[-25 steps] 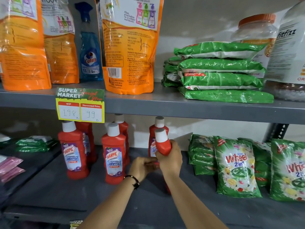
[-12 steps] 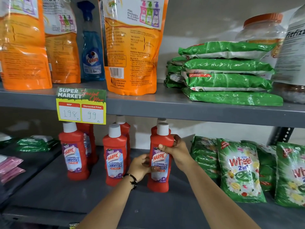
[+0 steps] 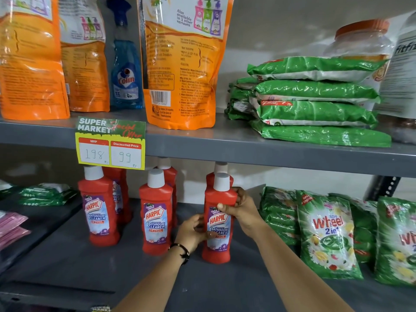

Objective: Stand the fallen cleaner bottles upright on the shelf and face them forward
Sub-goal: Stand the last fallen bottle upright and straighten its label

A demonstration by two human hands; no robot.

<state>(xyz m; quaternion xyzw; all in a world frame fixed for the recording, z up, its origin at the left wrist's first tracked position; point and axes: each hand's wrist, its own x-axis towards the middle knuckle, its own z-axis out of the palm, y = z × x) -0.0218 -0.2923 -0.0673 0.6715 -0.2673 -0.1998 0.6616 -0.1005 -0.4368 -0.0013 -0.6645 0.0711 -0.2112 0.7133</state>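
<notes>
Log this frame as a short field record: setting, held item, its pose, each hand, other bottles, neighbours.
setting: grey metal lower shelf
held item: Harpic bathroom cleaner bottle
pose: upright, label facing forward, base on the shelf
left hand: grips the bottle's lower left side
right hand: wraps the bottle's shoulder
other bottles: front left bottle and front middle bottle upright, more behind
neighbours: Wheel detergent packs to the right

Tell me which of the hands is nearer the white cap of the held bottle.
Right. The right hand grips just under the white cap; the left hand sits lower, at the label.
</notes>
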